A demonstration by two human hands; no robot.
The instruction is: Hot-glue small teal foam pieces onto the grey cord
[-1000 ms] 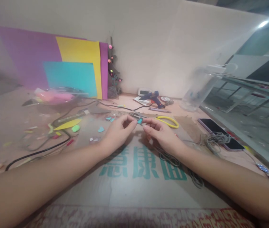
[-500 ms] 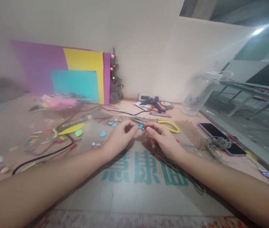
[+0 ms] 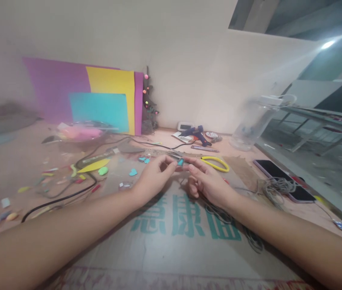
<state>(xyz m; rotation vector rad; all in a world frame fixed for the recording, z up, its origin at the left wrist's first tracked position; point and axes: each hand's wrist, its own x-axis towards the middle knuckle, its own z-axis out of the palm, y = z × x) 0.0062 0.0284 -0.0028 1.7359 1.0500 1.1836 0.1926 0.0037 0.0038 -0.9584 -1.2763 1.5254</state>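
A small teal foam piece (image 3: 181, 162) is pinched between the thumb and fingers of my left hand (image 3: 158, 174), above a printed cardboard sheet (image 3: 158, 257). My right hand (image 3: 208, 179) meets it from the other side, index finger by the piece and fingers closed. What the right fingertips grip is hidden. Grey cord (image 3: 219, 213) lies in loose loops under my right hand and wrist. Just beyond my hands are yellow-handled scissors (image 3: 216, 164), blades partly behind the fingers. Teal heart cutouts (image 3: 133, 172) rest on the cardboard left of my hands.
A dark glue gun (image 3: 200, 135) lies at the back by the wall. On the right are a phone (image 3: 282, 179) with cord bundled on it and a clear plastic jug (image 3: 249, 125). Coloured foam sheets (image 3: 101, 112) lean at back left. Foam scraps and a black cable (image 3: 59, 201) spread leftward.
The camera view has shifted slightly. The teal piece has turned more upright between my hands, and my right lower fingers have curled in more.
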